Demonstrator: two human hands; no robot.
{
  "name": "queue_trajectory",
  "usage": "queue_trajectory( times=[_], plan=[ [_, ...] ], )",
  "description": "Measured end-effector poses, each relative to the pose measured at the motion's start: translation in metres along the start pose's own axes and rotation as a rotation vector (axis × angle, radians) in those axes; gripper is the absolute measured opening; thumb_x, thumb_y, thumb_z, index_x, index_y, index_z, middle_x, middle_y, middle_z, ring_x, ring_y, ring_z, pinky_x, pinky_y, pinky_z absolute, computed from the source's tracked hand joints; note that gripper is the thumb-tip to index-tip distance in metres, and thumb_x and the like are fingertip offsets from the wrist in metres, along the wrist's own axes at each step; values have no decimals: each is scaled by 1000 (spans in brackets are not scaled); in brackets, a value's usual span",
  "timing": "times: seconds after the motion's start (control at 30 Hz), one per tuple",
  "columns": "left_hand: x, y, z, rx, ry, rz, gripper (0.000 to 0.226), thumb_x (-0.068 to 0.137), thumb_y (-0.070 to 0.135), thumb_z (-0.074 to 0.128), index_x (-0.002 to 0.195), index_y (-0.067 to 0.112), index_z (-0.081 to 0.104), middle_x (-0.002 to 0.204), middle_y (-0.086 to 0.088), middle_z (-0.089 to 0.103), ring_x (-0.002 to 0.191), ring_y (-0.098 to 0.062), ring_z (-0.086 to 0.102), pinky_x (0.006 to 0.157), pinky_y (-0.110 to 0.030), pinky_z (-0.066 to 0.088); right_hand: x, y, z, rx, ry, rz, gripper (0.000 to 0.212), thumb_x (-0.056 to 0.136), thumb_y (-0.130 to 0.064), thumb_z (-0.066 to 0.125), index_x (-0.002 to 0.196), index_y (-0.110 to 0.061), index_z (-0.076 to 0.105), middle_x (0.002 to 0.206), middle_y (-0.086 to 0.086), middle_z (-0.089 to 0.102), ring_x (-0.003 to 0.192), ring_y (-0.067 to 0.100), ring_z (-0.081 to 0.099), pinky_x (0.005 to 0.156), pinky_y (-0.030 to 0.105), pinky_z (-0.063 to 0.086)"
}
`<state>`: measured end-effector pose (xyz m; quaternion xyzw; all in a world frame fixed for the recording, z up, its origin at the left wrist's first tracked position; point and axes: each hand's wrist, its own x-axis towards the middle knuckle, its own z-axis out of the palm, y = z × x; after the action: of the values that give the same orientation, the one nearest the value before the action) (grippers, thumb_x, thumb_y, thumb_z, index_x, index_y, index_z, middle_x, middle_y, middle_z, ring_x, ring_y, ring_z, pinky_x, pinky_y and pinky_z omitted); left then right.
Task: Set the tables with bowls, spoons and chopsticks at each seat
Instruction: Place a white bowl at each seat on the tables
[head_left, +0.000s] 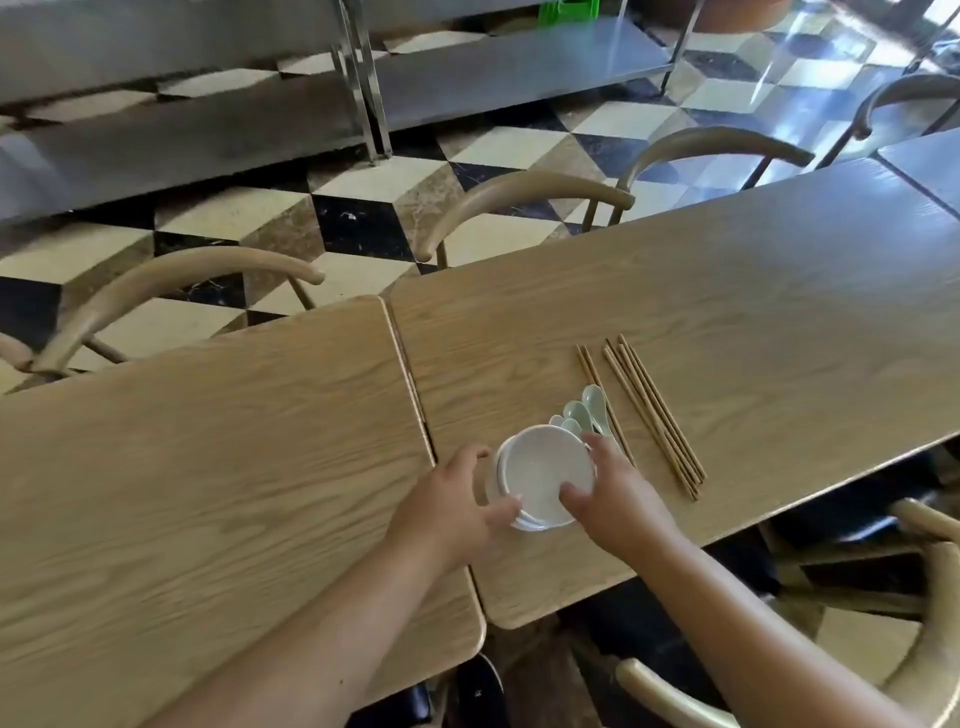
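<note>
— What is the room like, starting from the left?
— Steel shelving (182, 135) runs along the far side, over a floor (363, 228) of cream, brown and black tiles. Two wooden tables stand end to end, the left table (208, 467) and the right table (727, 291), with a thin gap between them. Curved-back chairs (171, 280) are drawn up along the far edge, and another chair (930, 613) stands at the near right.
— And the things to lay out?
— All on the right table, near its left end. A stack of white bowls (545, 467) is close to the gap. The left hand (447, 499) grips its left side, fingers (480, 453) curled round the rim. The right hand (618, 493) holds the right side, thumb on the top bowl. Pale green spoons (584, 410) lie at the stack's far edge, partly hidden by it. Right of them, chopsticks (660, 415) lie loose in a slanted row
</note>
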<state>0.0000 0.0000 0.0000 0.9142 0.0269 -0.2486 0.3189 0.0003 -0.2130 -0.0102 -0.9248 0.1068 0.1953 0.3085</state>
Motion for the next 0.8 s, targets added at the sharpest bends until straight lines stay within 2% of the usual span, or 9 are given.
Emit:
queue_trajectory(
  times=[0.07,0.13,0.2,0.3,0.4,0.5,0.6,0.67,0.8],
  plan=[
    [10,3,14,-171,-44,-95,83,86,61,73,157,38,38,153,8,55,130,-20,59,100,-34,47,9,2,6,168,-31,61,64,97,-30,66,156,-28,41,126,-4,63,109,21,63,89,42,57],
    [18,2,26,-361,-96,-150,92,80,61,78,159,37,37,153,10,53,131,-18,59,109,-36,48,16,4,13,350,-74,147,46,101,-23,61,145,-27,52,112,-6,66,98,20,66,83,50,63],
    [27,0,34,-578,-116,-215,100,70,65,83,157,40,39,152,10,55,127,-15,62,108,-38,53,20,5,18,492,-103,234,34,105,-23,56,137,-29,58,113,1,67,100,24,68,80,55,67],
    [30,0,32,-799,-219,-268,94,75,69,82,155,48,37,147,17,58,125,-14,64,93,-38,51,25,6,21,624,-166,317,28,109,-27,51,134,-37,59,125,6,66,108,30,69,77,50,68],
    [29,2,37,-914,-290,-316,107,63,86,75,156,57,30,149,15,58,128,-24,67,109,-54,45,24,3,24,786,-208,404,34,110,-25,50,142,-33,58,130,9,65,110,35,70,80,52,68],
    [24,-1,41,-1033,-231,-345,104,61,90,69,152,53,37,146,12,60,128,-26,66,111,-56,47,20,-5,30,791,-210,414,33,110,-21,50,142,-26,59,128,12,65,110,37,70,84,55,67],
    [7,-19,29,-1120,-158,-372,87,72,100,51,143,50,50,140,7,67,125,-24,69,107,-54,52,12,-27,36,733,-242,409,28,110,-23,52,137,-23,60,121,11,64,103,37,70,81,56,66],
    [-5,-39,17,-1159,-98,-416,75,82,93,41,139,47,56,135,2,72,116,-25,75,103,-52,58,6,-49,43,697,-282,401,27,110,-25,51,135,-23,61,117,12,65,97,37,71,78,56,67],
    [-36,-84,-18,-1161,30,-494,56,100,73,41,138,36,59,124,-7,78,95,-30,82,85,-47,64,-9,-109,69,598,-403,374,30,108,-28,50,136,-18,57,118,17,66,95,42,74,78,61,66]
  ],
)
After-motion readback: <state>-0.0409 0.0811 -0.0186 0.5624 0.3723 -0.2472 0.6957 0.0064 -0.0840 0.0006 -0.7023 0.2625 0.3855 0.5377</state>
